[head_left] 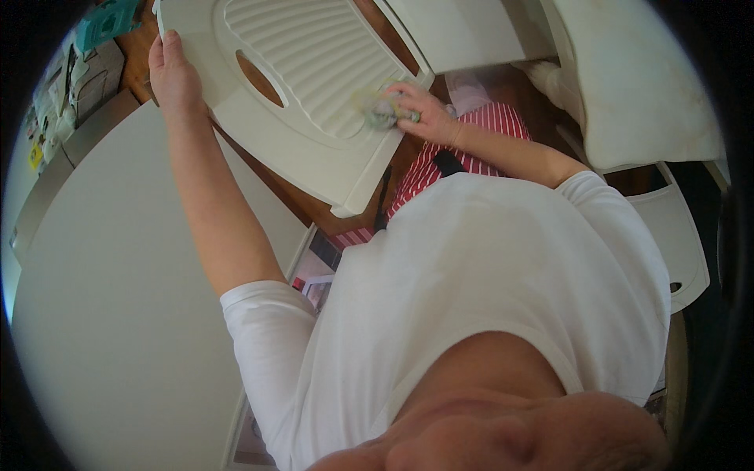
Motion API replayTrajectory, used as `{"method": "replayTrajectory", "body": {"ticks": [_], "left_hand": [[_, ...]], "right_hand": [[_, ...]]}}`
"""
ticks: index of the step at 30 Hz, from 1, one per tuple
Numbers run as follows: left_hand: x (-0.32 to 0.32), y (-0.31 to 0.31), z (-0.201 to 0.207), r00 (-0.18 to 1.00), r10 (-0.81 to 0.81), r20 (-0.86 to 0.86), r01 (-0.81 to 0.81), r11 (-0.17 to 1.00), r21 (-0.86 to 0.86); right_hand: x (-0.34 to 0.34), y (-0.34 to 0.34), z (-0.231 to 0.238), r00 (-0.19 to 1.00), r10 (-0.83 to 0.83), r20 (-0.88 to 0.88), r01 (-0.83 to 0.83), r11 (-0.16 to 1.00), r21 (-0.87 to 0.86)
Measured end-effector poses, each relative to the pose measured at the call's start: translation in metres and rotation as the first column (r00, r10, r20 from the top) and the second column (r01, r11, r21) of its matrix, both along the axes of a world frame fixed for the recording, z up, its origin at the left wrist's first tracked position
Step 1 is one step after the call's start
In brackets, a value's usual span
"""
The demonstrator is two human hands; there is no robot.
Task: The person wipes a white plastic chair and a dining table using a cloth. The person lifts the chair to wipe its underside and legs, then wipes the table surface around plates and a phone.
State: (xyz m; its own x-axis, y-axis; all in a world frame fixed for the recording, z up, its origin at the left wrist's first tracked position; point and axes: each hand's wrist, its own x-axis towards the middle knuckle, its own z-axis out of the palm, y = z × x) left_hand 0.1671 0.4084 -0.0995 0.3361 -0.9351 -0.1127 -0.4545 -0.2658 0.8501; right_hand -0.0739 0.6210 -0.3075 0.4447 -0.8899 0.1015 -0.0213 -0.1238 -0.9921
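White plastic panel (318, 90), ribbed with an oval slot, just past tabletop's (141, 275) right edge. Blurred greenish-grey wad (382, 113) at panel's right edge, gripped in right hand's (428, 115) curled fingers. Left hand (176, 77) closed round panel's left edge.

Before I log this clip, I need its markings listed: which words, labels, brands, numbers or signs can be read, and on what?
None can be read.
White ribbed panel: no lettering visible.
Greenish wad in the right hand: blurred, no lettering readable.
Teal item and yellow item toward the left: too small or blurred to read.
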Motion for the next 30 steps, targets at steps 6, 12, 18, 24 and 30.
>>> {"method": "replayTrajectory", "body": {"ticks": [6, 12, 18, 24, 30], "left_hand": [[-0.009, -0.008, -0.006, 1.0, -0.02, 0.007, 0.02, 1.0, 0.013], [0.004, -0.006, -0.008, 1.0, -0.012, 0.01, 0.012, 1.0, -0.007], [-0.006, -0.008, -0.01, 1.0, 0.012, -0.023, -0.011, 0.999, 0.039], [-0.012, -0.004, 0.0, 0.999, 0.028, 0.038, -0.03, 0.998, 0.061], [-0.016, -0.003, 0.004, 0.998, 0.03, 0.046, -0.034, 0.997, 0.074]], "right_hand": [[0.011, -0.012, 0.038, 0.998, -0.021, -0.057, 0.015, 0.993, -0.117], [0.025, -0.031, 0.061, 0.997, 0.075, 0.017, -0.071, 0.984, -0.165], [0.018, -0.027, -0.002, 0.997, -0.064, -0.048, 0.059, 0.994, -0.092], [0.003, -0.014, -0.072, 0.953, -0.126, -0.276, 0.154, 0.985, 0.081], [0.004, -0.016, -0.082, 0.9, -0.091, -0.427, 0.181, 0.968, 0.174]]}}
